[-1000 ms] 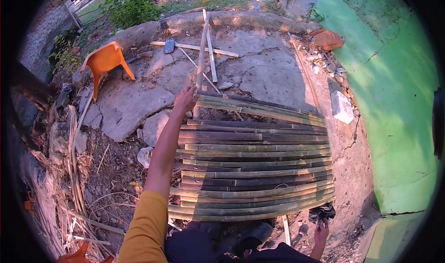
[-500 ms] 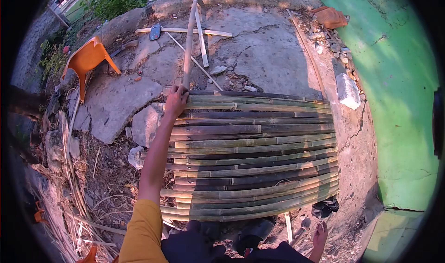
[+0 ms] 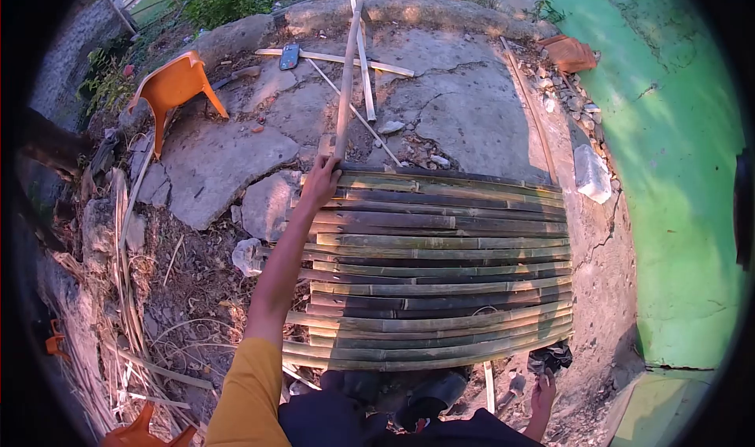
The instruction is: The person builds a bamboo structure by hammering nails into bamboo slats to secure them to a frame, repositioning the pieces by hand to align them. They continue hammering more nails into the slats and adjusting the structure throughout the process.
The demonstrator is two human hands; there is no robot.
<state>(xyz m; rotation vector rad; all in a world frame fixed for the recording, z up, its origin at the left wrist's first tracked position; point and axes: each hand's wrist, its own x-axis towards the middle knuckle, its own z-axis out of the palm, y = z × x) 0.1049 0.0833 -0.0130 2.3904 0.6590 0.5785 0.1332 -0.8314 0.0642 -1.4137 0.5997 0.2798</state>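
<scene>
Split bamboo slats (image 3: 440, 254) lie side by side in front of me as a panel, some green and some dark. At the panel's far left corner, my left hand (image 3: 321, 182) has its fingers closed over the end of the outermost bamboo slat. A long wooden pole (image 3: 348, 85) runs away from me, its near end right by those fingers. My right hand (image 3: 542, 397) is low at the right with fingers curled together, fingertips right at a crumpled black plastic bag (image 3: 550, 358). I cannot tell what, if anything, the right fingers hold.
An orange plastic chair (image 3: 177, 89) stands at left. A phone (image 3: 289, 56) rests on crossed wooden strips (image 3: 377, 66). Beyond the panel's right edge are a white block (image 3: 591, 174) and a green floor (image 3: 676, 234). Loose bamboo strips (image 3: 126, 250) litter the left side.
My right hand has come up to the black plastic bag. My left hand stays at the slat's end. The view has shifted, so the scene sits farther right and lower.
</scene>
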